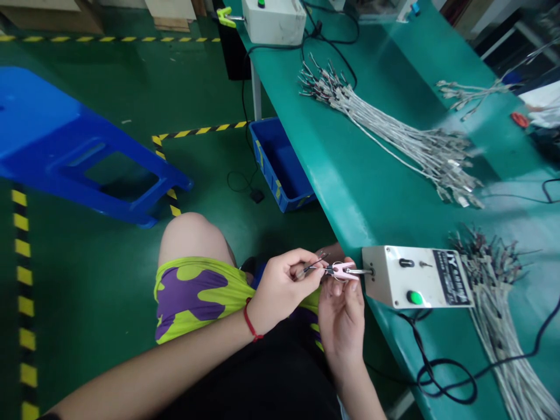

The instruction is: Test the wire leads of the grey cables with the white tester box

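A pink clip [343, 270] sits on the metal shaft of a white box [396, 277] with a green button. My left hand [291, 283], with a red string on the wrist, pinches thin dark wires [312, 265] whose far ends run to the clip. Palm up, my right hand [343, 312] is just below the clip, its fingertips touching or almost touching it. Whether those fingertips grip anything is hard to make out.
Bundles of grey cables [394, 134] lie on the green table [332, 175], more cables [503, 321] beyond the box. Black cords trail near it. Another white box [275, 23] stands farther along. A blue bin [284, 201] and blue stool [79, 128] are on the floor.
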The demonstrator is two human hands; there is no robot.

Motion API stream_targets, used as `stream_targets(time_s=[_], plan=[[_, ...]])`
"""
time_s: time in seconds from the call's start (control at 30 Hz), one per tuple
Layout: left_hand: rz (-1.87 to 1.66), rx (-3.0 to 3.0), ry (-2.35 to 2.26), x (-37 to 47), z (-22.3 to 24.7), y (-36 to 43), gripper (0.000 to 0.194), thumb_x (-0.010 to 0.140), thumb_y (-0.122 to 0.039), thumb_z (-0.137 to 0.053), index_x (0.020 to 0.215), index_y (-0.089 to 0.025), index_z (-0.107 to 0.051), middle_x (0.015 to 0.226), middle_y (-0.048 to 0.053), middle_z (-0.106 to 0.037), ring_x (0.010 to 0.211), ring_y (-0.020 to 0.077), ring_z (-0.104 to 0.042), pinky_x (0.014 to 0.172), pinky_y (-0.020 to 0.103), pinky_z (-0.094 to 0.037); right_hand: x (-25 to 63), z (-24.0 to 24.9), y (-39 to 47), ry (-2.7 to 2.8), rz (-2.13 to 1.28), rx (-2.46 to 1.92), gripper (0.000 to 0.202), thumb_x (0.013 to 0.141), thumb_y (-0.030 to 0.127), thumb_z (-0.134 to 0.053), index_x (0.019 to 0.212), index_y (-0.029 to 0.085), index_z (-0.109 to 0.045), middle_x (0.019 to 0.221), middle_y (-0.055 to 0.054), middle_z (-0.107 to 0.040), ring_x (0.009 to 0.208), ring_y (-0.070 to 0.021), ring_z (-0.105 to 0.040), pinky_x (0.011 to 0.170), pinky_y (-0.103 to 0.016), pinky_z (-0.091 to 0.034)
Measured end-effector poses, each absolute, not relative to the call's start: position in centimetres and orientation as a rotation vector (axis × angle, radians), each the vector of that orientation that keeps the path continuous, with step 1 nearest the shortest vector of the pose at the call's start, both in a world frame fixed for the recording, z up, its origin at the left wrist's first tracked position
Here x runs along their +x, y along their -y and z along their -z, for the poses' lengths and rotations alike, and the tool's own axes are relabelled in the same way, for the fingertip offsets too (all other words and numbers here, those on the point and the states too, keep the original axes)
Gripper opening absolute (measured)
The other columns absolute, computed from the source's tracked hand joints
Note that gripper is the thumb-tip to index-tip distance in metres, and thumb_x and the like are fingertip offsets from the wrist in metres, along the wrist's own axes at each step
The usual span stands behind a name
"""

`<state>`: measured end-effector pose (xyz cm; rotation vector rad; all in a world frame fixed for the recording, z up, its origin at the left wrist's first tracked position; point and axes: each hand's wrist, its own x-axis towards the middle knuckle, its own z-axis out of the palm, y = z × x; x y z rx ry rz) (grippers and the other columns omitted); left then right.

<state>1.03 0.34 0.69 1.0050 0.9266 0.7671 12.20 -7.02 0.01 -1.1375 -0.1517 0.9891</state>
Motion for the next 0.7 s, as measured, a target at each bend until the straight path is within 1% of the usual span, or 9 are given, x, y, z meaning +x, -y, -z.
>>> stream_targets(time_s=[0.1, 0.17, 0.27, 0.33, 0.4, 0.5, 0.57, 0.63, 0.7], plan=[[-0.771, 0.995, -0.929, 1.1, -0.8, -0.3, 0.011, 0.093, -0.027, -0.078, 0.095, -0.016, -0.077, 0.098, 0.010, -0.080, 0.078, 0.0179, -0.069, 0.067, 0.027, -0.051, 12.3, 0.0, 6.9, 0.160, -0.990, -1.145, 0.028, 0.096, 0.047, -0.075, 0.119, 0.031, -0.075, 0.076, 0.005, -0.046, 0.072, -0.0158, -0.046, 0.088, -0.033, -0.053], [-0.776, 0.986, -0.935, 1.1, -0.9, -0.3, 0.011, 0.092, -0.026, -0.078, 0.096, -0.016, -0.078, 0.099, 0.011, -0.080, 0.076, 0.0170, -0.068, 0.065, 0.026, -0.050, 12.4, 0.0, 7.1, 0.175, -0.990, -1.162, 0.028, 0.096, 0.050, -0.074, 0.115, 0.029, -0.075, 0.076, 0.004, -0.049, 0.071, -0.0147, -0.047, 0.079, -0.031, -0.053], [-0.781, 0.972, -0.948, 1.1, -1.0, -0.2, 0.014, 0.090, -0.026, -0.079, 0.098, -0.015, -0.080, 0.098, 0.010, -0.080, 0.068, 0.0138, -0.062, 0.059, 0.024, -0.046, 12.3, -0.5, 8.6, 0.189, -1.012, -1.216, 0.029, 0.098, 0.052, -0.070, 0.106, 0.025, -0.075, 0.069, 0.004, -0.051, 0.059, -0.0120, -0.043, 0.057, -0.026, -0.044], [-0.773, 0.964, -0.954, 1.0, -1.2, -0.2, 0.015, 0.090, -0.027, -0.079, 0.098, -0.014, -0.081, 0.092, 0.009, -0.079, 0.058, 0.0106, -0.054, 0.052, 0.024, -0.041, 12.2, -1.3, 10.0, 0.256, -0.918, -1.384, 0.026, 0.096, 0.048, -0.074, 0.103, 0.022, -0.077, 0.067, 0.003, -0.056, 0.055, -0.0111, -0.046, 0.050, -0.025, -0.037], [-0.759, 0.958, -0.957, 0.9, -1.3, -0.2, 0.019, 0.091, -0.030, -0.079, 0.100, -0.014, -0.082, 0.083, 0.007, -0.077, 0.051, 0.0085, -0.046, 0.047, 0.023, -0.036, 12.3, -2.4, 11.3, 0.407, -0.584, -1.633, 0.025, 0.090, 0.038, -0.084, 0.108, 0.022, -0.078, 0.076, -0.001, -0.066, 0.059, -0.0127, -0.055, 0.050, -0.027, -0.040], [-0.742, 0.955, -0.959, 0.7, -1.4, -0.2, 0.024, 0.093, -0.032, -0.077, 0.107, -0.013, -0.082, 0.078, 0.006, -0.075, 0.047, 0.0077, -0.045, 0.044, 0.023, -0.034, 13.3, -4.2, 12.1, 0.617, -0.014, -1.801, 0.048, 0.084, 0.028, -0.089, 0.130, 0.022, -0.075, 0.090, -0.004, -0.073, 0.067, -0.0157, -0.063, 0.058, -0.031, -0.048], [-0.741, 0.956, -0.959, 0.6, -1.4, -0.2, 0.024, 0.094, -0.033, -0.077, 0.108, -0.013, -0.083, 0.085, 0.008, -0.078, 0.047, 0.0073, -0.047, 0.044, 0.023, -0.035, 14.4, -4.8, 11.9, 0.694, 0.119, -1.850, 0.057, 0.085, 0.026, -0.089, 0.139, 0.022, -0.070, 0.089, -0.004, -0.074, 0.069, -0.0161, -0.065, 0.061, -0.032, -0.050], [-0.747, 0.958, -0.954, 0.7, -1.3, -0.1, 0.024, 0.095, -0.033, -0.076, 0.108, -0.014, -0.083, 0.096, 0.011, -0.080, 0.047, 0.0065, -0.048, 0.044, 0.023, -0.037, 15.6, -4.8, 11.8, 0.772, 0.171, -1.906, 0.055, 0.086, 0.027, -0.088, 0.138, 0.019, -0.072, 0.085, -0.003, -0.074, 0.067, -0.0158, -0.066, 0.061, -0.031, -0.052], [-0.755, 0.960, -0.947, 0.7, -1.2, 0.0, 0.023, 0.096, -0.033, -0.075, 0.108, -0.015, -0.083, 0.101, 0.012, -0.081, 0.046, 0.0059, -0.049, 0.044, 0.023, -0.037, 16.4, -4.3, 11.8, 0.850, 0.230, -1.924, 0.053, 0.085, 0.025, -0.088, 0.136, 0.017, -0.073, 0.084, -0.004, -0.076, 0.064, -0.0156, -0.067, 0.059, -0.030, -0.053]])
